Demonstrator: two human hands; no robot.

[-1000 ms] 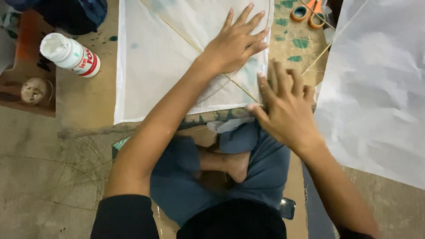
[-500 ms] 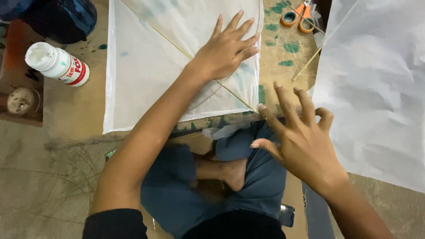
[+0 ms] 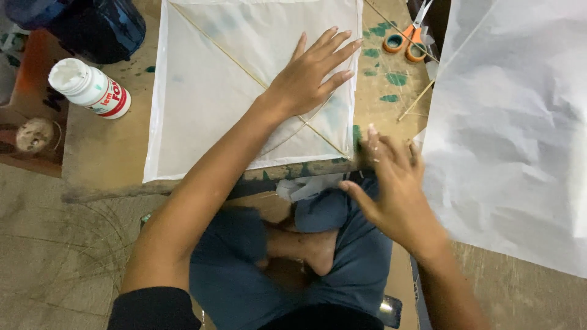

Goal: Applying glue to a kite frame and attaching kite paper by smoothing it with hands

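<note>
Left hand (image 3: pixel 312 76) flat, fingers spread, pinning white kite paper (image 3: pixel 202 91). Right hand (image 3: pixel 391 186) open, empty, shifted back to board's near edge (image 3: pixel 110 189) by kite corner.

White square kite (image 3: pixel 208 91) of thin translucent paper, lying flat on the low wooden board (image 3: pixel 104 165). Spans most of the board from its far edge to just short of the near edge; left side well in from the board's left edge, right side stopping short of the green paint marks toward the right edge. Thin bamboo stick (image 3: pixel 232 58) running diagonally under the paper, from the far-left corner to the near-right corner. Second thin stick crossing it near the near-right part, partly hidden. Faint bluish-green smudges showing through the paper. Near-right corner sitting at the board's near edge.
</note>
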